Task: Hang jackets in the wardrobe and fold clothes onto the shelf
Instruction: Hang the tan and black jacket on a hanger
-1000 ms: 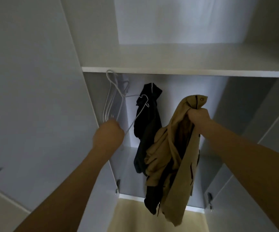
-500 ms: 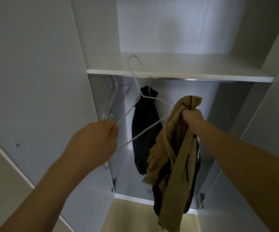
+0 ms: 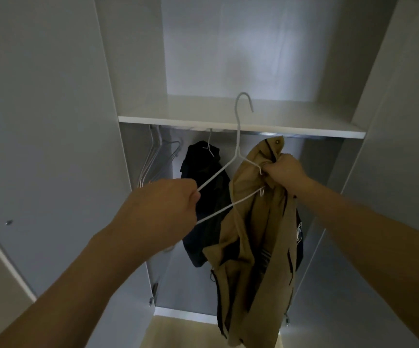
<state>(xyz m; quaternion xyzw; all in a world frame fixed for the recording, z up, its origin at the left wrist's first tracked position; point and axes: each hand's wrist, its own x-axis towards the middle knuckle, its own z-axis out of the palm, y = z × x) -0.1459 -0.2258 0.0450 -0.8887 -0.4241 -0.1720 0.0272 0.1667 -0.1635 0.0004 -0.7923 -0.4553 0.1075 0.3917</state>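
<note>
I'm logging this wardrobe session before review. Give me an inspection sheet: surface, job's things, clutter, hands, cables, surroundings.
Surface: white shelf, bare where seen.
Job's things: tan jacket off the rail, a dark garment bunched with it; white hanger held in front of it, hook up; black jacket hung on the rail.
Clutter: spare hangers at the rail's left end.
Hands: left hand grips the hanger's end; right hand grips the tan jacket's collar.
Cables: nothing seen.
Surroundings: wardrobe doors open, pale floor below.
</note>
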